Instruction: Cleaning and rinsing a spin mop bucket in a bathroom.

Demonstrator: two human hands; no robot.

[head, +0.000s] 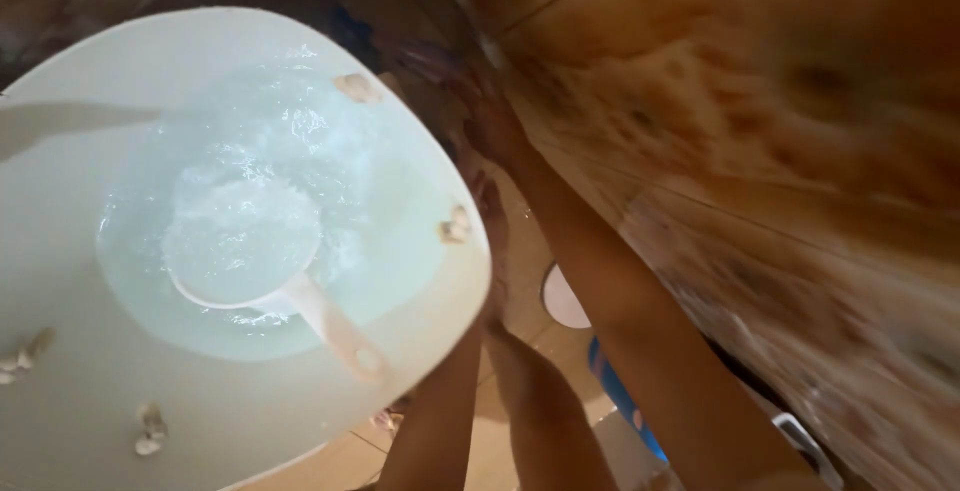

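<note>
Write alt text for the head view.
A large white basin holds foamy water with a white scoop floating in it. Beside it, two bare arms reach toward a blurred brown patterned surface; the right hand touches it.

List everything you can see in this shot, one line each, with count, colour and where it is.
basin: one, pale white, fills the left side, holds foamy water.
scoop: one, white with a long handle, sitting in the water at the basin's middle.
flower marks: several, beige, scattered on the basin's inner wall.
wall: tan and brown, blurred, along the right side.
floor tiles: tan, below the basin's right edge.
round object: one, white, on the floor; kind unclear.
blue object: one, low right of centre, partly hidden.
right hand: raised near the wall by the basin's rim; blurred.
left hand: at the basin's right edge; grip unclear.
</note>
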